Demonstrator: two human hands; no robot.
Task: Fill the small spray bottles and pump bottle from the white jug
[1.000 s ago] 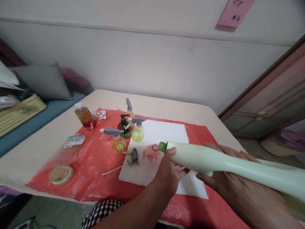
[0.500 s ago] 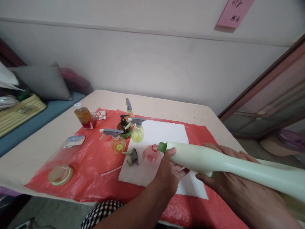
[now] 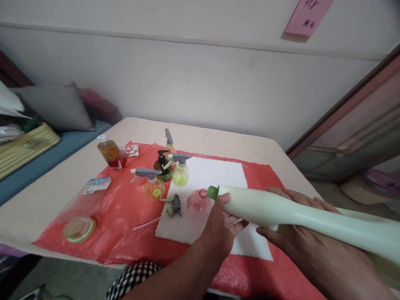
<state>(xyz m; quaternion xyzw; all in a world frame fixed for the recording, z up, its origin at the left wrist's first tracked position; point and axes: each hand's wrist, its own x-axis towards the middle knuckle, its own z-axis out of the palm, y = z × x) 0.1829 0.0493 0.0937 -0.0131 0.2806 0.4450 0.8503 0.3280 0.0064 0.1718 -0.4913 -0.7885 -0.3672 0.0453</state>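
A large pale green plastic jug [image 3: 259,204] is tipped nearly level, its green pouring mouth [image 3: 213,192] at the ring-shaped opening of a round, clear pink bottle [image 3: 198,203]. My left hand [image 3: 223,223] supports the jug's neck from below, thumb against its side; a thin white stick shows by those fingers. Farther back, my right hand [image 3: 300,233] grips the jug, partly hidden by its long handle. Whether liquid flows, I cannot make out. Left of the pink bottle, a loose grey trigger spray head [image 3: 175,206] lies on a white sheet [image 3: 218,173].
Spray bottles with orange [image 3: 155,189] and yellow [image 3: 180,174] contents stand behind, near a dark pump bottle [image 3: 162,166]. A red plastic sheet [image 3: 121,221] bears a white tube [image 3: 146,224] and a round lidded container [image 3: 79,229]. An amber bottle [image 3: 110,153] stands far left.
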